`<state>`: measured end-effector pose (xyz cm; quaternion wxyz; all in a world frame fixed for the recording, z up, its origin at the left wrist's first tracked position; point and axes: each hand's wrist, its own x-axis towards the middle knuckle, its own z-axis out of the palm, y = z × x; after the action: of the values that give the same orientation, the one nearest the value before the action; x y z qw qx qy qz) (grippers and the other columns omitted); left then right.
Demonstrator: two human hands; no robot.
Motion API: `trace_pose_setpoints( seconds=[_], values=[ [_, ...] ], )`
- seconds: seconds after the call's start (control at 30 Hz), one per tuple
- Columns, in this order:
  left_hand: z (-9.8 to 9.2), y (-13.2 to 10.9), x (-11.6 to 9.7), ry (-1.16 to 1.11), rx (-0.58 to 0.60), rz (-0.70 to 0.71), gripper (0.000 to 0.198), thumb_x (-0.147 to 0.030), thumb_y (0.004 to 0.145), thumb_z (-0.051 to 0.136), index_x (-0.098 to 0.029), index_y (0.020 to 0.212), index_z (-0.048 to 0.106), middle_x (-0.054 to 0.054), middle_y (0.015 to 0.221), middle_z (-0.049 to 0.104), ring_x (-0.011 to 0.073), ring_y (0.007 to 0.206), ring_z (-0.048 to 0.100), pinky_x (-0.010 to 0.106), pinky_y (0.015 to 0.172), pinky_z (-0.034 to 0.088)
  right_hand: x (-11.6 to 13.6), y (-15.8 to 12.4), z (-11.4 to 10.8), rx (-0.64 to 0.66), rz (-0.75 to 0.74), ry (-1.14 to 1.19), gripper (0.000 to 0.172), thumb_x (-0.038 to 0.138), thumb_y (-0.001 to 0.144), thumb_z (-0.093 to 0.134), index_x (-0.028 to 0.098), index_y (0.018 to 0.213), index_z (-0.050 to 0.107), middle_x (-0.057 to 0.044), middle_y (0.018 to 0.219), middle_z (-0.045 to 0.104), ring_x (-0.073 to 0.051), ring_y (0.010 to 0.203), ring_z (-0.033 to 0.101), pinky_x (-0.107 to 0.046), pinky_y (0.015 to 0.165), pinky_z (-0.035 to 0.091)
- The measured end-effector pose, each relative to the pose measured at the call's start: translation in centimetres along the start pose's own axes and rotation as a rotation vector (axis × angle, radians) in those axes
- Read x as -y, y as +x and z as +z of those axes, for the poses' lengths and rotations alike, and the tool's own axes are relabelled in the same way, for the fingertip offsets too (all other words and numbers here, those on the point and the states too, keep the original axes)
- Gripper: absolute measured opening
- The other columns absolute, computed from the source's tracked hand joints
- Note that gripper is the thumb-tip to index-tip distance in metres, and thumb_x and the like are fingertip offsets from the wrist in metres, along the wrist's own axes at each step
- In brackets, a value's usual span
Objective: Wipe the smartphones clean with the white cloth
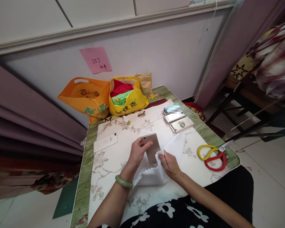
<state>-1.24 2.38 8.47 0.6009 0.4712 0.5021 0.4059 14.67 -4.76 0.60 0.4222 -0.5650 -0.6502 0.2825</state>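
Note:
A gold-coloured mobile phone (151,146) is in my left hand (140,151), its back with the camera facing up and my thumb lying across it. My left wrist wears a green bangle. Closed on the edge of a white cloth (154,175), my right hand (169,163) is at the phone's lower right side. The cloth spreads beneath the phone and out to the right, hiding part of its lower end. Whether the cloth presses on the phone there, I cannot tell.
A white phone (106,143) lies at the left; two more, a gold phone (182,124) and a silver phone (174,117), lie at the right. Scissors (215,155) rest near the right edge. An orange bag (83,96) and a yellow bag (128,103) stand behind a small bottle (126,120).

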Motion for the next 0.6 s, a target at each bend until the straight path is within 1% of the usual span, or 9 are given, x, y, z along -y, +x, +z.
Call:
trace_pose_setpoints(
  seconds=[0.03, 0.1, 0.17, 0.27, 0.43, 0.53, 0.6],
  values=[
    [0.5, -0.1, 0.3, 0.022, 0.039, 0.000, 0.037, -0.039, 0.070, 0.075, -0.016, 0.096, 0.064, 0.004, 0.093, 0.070, 0.0171, 0.081, 0.062, 0.029, 0.076, 0.048, 0.0, 0.0, 0.0, -0.001, 0.009, 0.013, 0.033, 0.042, 0.099, 0.033, 0.023, 0.085, 0.055, -0.003, 0.073, 0.060, -0.020, 0.067, 0.057, -0.030, 0.066, 0.042],
    [1.3, -0.4, 0.6, 0.129, 0.139, 0.007, 0.033, -0.038, 0.076, 0.069, -0.015, 0.099, 0.063, 0.003, 0.089, 0.068, 0.0162, 0.077, 0.059, 0.029, 0.073, 0.047, -0.1, 0.0, -0.1, -0.020, 0.045, 0.074, 0.033, 0.042, 0.100, 0.032, 0.022, 0.089, 0.055, -0.004, 0.076, 0.062, -0.020, 0.070, 0.058, -0.030, 0.068, 0.042],
    [1.6, -0.6, 0.7, 0.260, 0.230, 0.040, 0.030, -0.035, 0.080, 0.065, -0.016, 0.102, 0.061, 0.003, 0.088, 0.065, 0.0159, 0.077, 0.056, 0.028, 0.071, 0.045, -0.2, 0.0, -0.2, -0.058, 0.091, 0.136, 0.034, 0.044, 0.100, 0.032, 0.022, 0.089, 0.055, -0.003, 0.077, 0.063, -0.020, 0.071, 0.059, -0.030, 0.068, 0.043],
    [1.3, -0.9, 0.3, 0.402, 0.335, 0.091, 0.028, -0.032, 0.081, 0.062, -0.016, 0.104, 0.060, 0.004, 0.093, 0.064, 0.0175, 0.083, 0.054, 0.028, 0.073, 0.044, -0.3, -0.1, -0.2, -0.103, 0.137, 0.190, 0.037, 0.047, 0.099, 0.033, 0.022, 0.084, 0.055, -0.002, 0.073, 0.061, -0.019, 0.068, 0.057, -0.030, 0.066, 0.043],
    [0.6, -1.3, -0.9, 0.537, 0.511, 0.058, 0.021, -0.034, 0.083, 0.056, -0.018, 0.096, 0.060, 0.002, 0.088, 0.061, 0.0174, 0.079, 0.051, 0.026, 0.067, 0.041, -0.5, -0.2, -0.1, -0.129, 0.201, 0.316, 0.039, 0.052, 0.098, 0.035, 0.022, 0.086, 0.056, -0.002, 0.073, 0.062, -0.019, 0.069, 0.057, -0.029, 0.067, 0.045],
    [0.7, -1.6, -1.2, 0.536, 0.571, 0.060, 0.020, -0.036, 0.081, 0.058, -0.018, 0.089, 0.060, 0.002, 0.086, 0.061, 0.0171, 0.077, 0.050, 0.026, 0.066, 0.040, -0.5, -0.1, -0.1, -0.169, 0.246, 0.390, 0.039, 0.053, 0.097, 0.036, 0.021, 0.086, 0.056, -0.002, 0.074, 0.061, -0.018, 0.070, 0.056, -0.029, 0.069, 0.046],
    [0.9, -1.7, -1.1, 0.512, 0.551, 0.057, 0.021, -0.035, 0.078, 0.061, -0.018, 0.090, 0.060, 0.002, 0.087, 0.061, 0.0169, 0.076, 0.050, 0.026, 0.066, 0.041, -0.5, -0.1, -0.1, -0.196, 0.263, 0.420, 0.039, 0.053, 0.097, 0.038, 0.021, 0.085, 0.056, -0.001, 0.074, 0.060, -0.018, 0.071, 0.055, -0.029, 0.069, 0.046]
  ],
)
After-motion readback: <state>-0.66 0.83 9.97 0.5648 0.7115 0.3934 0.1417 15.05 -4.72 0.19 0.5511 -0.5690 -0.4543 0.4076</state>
